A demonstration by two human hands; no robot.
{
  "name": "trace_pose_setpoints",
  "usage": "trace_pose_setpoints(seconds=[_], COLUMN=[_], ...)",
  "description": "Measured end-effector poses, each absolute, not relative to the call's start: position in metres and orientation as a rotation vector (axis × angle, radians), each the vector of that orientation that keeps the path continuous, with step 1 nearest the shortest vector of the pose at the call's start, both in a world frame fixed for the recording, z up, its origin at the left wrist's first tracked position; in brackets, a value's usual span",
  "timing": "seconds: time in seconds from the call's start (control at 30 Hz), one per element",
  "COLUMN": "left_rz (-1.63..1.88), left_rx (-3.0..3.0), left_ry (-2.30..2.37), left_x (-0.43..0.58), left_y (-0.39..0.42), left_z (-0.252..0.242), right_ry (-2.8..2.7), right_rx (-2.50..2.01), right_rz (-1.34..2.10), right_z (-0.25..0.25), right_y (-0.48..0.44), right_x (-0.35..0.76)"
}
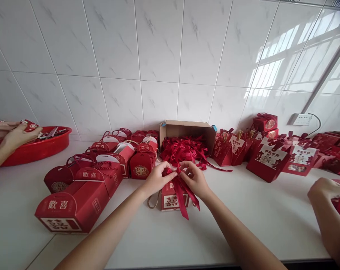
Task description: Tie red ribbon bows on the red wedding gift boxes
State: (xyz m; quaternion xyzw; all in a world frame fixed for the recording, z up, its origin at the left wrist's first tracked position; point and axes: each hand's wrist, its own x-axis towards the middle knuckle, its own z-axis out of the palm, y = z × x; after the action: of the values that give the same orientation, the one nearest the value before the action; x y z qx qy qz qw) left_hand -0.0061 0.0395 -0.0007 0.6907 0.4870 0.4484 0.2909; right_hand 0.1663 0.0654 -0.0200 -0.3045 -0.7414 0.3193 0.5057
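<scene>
A small red gift box (171, 201) with white-panelled lettering stands on the white table in front of me, a twisted cord loop hanging at its side. Over its top, both hands pinch a red satin ribbon (181, 198), whose two tails drape down the box's front. My left hand (160, 178) closes thumb and finger on the ribbon at the left of the knot or bow. From the right, my right hand (194, 179) grips the same ribbon, fingers bent. The exact shape of the knot is partly hidden by my fingertips.
Behind the box, a cardboard carton (186, 129) lies open with loose red ribbons (183, 148) spilling out. Red boxes (74, 202) line the left; red gift bags (268, 159) stand right. Other people's hands work at a red basin (51, 146) and at the right edge.
</scene>
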Motion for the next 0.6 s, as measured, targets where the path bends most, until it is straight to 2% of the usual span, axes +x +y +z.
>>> trace_pose_setpoints(seconds=[0.13,0.6], left_rz=[1.252,1.241], left_rx=[1.79,1.708], left_ry=[1.311,1.29], left_x=[-0.003,0.002], left_y=[0.034,0.027], left_z=[-0.008,-0.006], right_ry=[-1.795,-1.819], right_rx=[-0.665,-0.715], right_rz=[0.828,0.452], right_z=[-0.024,-0.021], right_y=[0.063,0.055], right_x=[0.169,0.167])
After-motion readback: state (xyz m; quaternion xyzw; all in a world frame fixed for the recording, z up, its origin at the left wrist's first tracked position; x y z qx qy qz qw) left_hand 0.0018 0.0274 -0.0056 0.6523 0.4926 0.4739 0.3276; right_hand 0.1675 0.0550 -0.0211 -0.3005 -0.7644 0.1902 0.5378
